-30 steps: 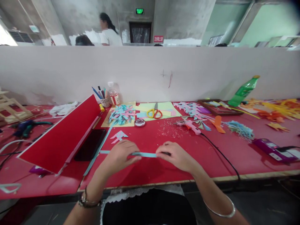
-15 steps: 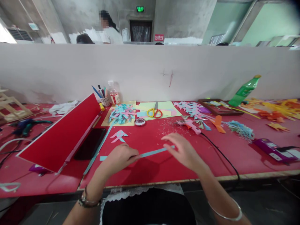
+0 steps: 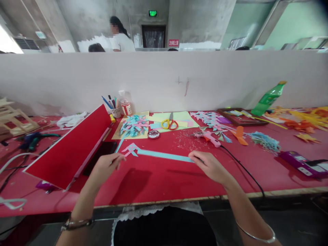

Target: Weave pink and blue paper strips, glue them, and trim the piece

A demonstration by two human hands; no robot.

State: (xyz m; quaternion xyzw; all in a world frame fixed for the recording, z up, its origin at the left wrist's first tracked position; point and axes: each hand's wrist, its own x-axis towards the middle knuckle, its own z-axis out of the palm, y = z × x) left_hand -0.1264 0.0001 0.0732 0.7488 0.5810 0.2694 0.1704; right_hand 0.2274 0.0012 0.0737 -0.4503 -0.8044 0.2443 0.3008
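Note:
A light-blue paper strip [image 3: 164,155] stretches across in front of me. My right hand [image 3: 208,167] is closed, pinching its right end between thumb and fingers. The strip's left end lies beside a small pink-and-blue folded paper piece [image 3: 131,149] on the table. My left hand [image 3: 106,167] has curled fingers, close to a black phone [image 3: 99,155] and to the lower part of a second blue strip [image 3: 121,142]. Whether it grips that strip is hidden. Behind is a heap of blue and pink paper pieces [image 3: 135,125].
Yellow-and-red scissors [image 3: 169,123] lie on paper sheets. A pink glue gun [image 3: 208,137] with a black cord rests right of centre. A red board [image 3: 69,148] leans at left. A green bottle [image 3: 269,99] stands tilted at the back right. A round tin [image 3: 153,134] sits mid-table.
My right hand has closed on the strip's right end and the strip has swung to slope down rightward. My left hand has let it go and moved left toward the phone.

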